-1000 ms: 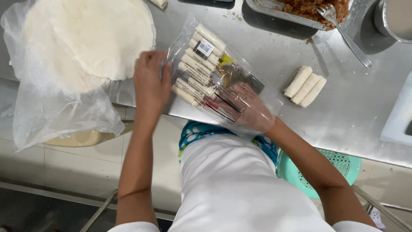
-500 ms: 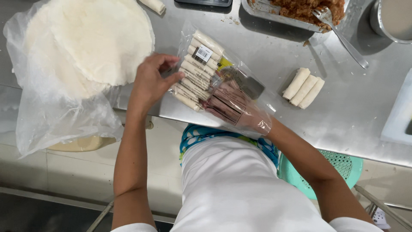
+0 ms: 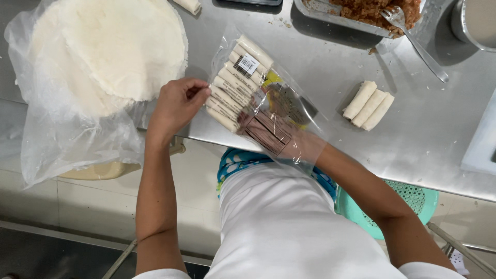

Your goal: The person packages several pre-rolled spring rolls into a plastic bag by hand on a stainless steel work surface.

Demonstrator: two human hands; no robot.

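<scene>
Two hands on clear plastic bag of pale rolls (image 3: 243, 82) | left hand (image 3: 175, 103) pinching bag edge | right hand (image 3: 279, 135) inside, fingers spread | three rolled wraps (image 3: 368, 105) lying nearby on steel table (image 3: 330, 67)

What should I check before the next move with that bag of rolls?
1. Left hand on the edge of the clear bag: ok, fingers pinch the plastic.
2. Right hand inside the bag: ok, seen through the plastic.
3. Rolls in the bag lined up side by side: ok.
4. Bag resting on the steel table: ok, though its near end overhangs the edge.
5. Three loose rolls clear of the bag: ok, apart to the right.
6. Whether the right hand grips a roll: cannot tell, plastic glare hides the fingertips.
</scene>
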